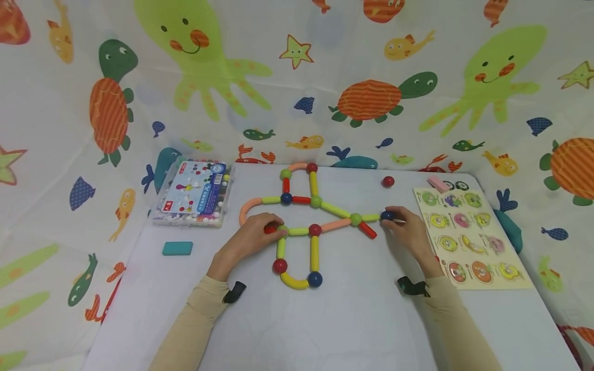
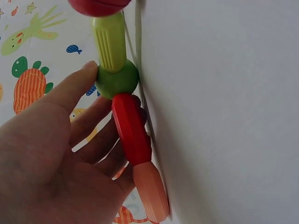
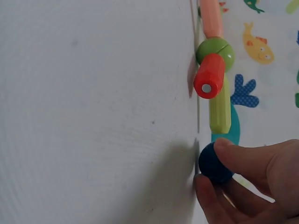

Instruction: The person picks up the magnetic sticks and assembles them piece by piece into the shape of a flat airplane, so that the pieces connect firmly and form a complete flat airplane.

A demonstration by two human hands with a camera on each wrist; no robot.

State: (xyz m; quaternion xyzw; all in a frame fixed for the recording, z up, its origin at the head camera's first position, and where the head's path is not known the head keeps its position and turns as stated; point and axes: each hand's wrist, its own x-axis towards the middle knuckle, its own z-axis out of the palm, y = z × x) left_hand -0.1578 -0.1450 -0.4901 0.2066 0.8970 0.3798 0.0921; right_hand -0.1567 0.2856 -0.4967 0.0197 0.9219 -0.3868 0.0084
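A flat figure of coloured magnetic sticks and balls lies on the white table. My left hand [image 1: 252,235] holds it at its left side, with the thumb against a green ball [image 2: 117,80] and the fingers behind the red stick [image 2: 131,128] joined to it. A salmon curved stick [image 2: 150,192] continues from the red one. On the right, my right hand [image 1: 408,229] pinches a dark blue ball [image 3: 215,162] between thumb and fingers. A small gap parts this ball from the yellow-green stick [image 3: 219,112], which, like a red stick [image 3: 210,77], leaves another green ball [image 3: 216,52].
A loose red ball [image 1: 388,181] lies beyond the right hand. To the right are a fruit picture board [image 1: 468,239], a pink block [image 1: 437,184] and black rings [image 1: 461,185]. A clear box with a printed lid [image 1: 192,193] and a teal block [image 1: 178,248] sit left.
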